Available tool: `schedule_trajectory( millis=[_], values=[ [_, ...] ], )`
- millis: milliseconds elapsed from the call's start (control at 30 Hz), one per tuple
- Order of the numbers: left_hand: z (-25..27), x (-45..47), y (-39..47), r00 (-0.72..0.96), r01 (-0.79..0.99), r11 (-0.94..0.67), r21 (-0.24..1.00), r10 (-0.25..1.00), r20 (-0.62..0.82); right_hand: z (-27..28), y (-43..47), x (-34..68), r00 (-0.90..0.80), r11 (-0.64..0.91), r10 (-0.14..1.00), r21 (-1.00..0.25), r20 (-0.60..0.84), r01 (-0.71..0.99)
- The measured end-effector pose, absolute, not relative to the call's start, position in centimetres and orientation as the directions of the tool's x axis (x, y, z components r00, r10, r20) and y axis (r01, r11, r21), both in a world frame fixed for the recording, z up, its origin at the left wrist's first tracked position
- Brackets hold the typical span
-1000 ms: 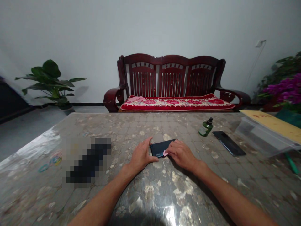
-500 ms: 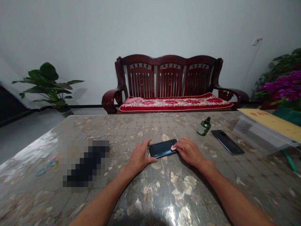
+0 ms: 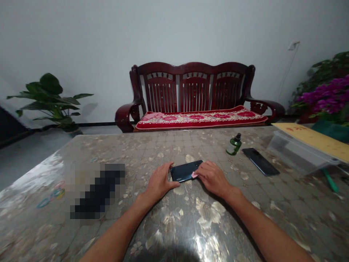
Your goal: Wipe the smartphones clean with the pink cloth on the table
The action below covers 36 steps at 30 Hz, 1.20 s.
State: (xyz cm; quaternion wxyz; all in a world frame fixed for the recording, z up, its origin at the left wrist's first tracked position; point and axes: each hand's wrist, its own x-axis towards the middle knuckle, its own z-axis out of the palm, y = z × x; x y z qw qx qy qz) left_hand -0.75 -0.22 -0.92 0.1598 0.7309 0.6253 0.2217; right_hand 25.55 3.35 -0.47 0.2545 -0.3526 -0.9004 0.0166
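Observation:
A dark smartphone point(image 3: 182, 171) lies back up on the table in front of me. My left hand point(image 3: 160, 181) grips its left end, thumb at the near edge and fingers at the far edge. Pinched in my right hand point(image 3: 213, 178) is a small piece of pink cloth point(image 3: 194, 175), pressed against the phone's back toward its near right part. The fingers partly cover the cloth and the phone's right end.
A green bottle point(image 3: 233, 145) with a black top stands beyond my right hand, beside another dark phone point(image 3: 261, 162). Farther right is a clear plastic box point(image 3: 297, 151) under a yellow sheet point(image 3: 313, 138). Colored bands point(image 3: 51, 198) and a blurred-out dark item point(image 3: 96, 193) lie left.
My right hand has slid the pink cloth left and slightly nearer across the phone's back. My left hand keeps its hold. The whole view has shifted a little.

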Motion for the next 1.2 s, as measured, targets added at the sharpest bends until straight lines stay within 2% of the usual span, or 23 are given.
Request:
schedule_trajectory(
  millis=[100,233,433,733,900,967,1100,1200],
  values=[
    [-0.7,-0.7,-0.5,0.177,0.868,-0.220,0.445,0.975,0.136,-0.5,3.2,25.2,-0.608,0.729,0.665,-0.202,0.434,0.654],
    [-0.6,-0.7,-0.8,0.252,0.884,-0.292,0.365,0.956,0.154,-0.3,3.7,26.2,-0.492,0.641,0.728,-0.220,0.478,0.735],
    [-0.1,-0.5,-0.6,0.289,0.897,-0.319,0.307,0.947,0.140,0.3,2.9,26.2,-0.378,0.582,0.731,-0.229,0.569,0.780],
    [-0.3,-0.4,-0.4,0.252,0.900,-0.284,0.329,0.958,0.138,0.1,2.3,25.7,-0.319,0.549,0.731,-0.242,0.603,0.800],
    [-0.2,-0.5,-0.6,0.278,0.905,-0.304,0.298,0.952,0.126,-0.3,1.7,23.9,-0.468,0.679,0.676,-0.234,0.570,0.696],
    [-0.3,-0.7,-0.7,0.288,0.895,-0.318,0.313,0.948,0.138,-0.4,1.9,23.8,-0.491,0.695,0.661,-0.215,0.568,0.687],
    [-0.7,-1.1,-0.6,0.269,0.871,-0.313,0.378,0.949,0.164,-0.8,2.9,25.2,-0.403,0.619,0.704,-0.226,0.585,0.752],
    [-1.1,-1.3,-0.3,0.233,0.860,-0.283,0.425,0.958,0.166,-1.0,3.7,25.9,-0.415,0.622,0.704,-0.219,0.577,0.751]
  ],
)
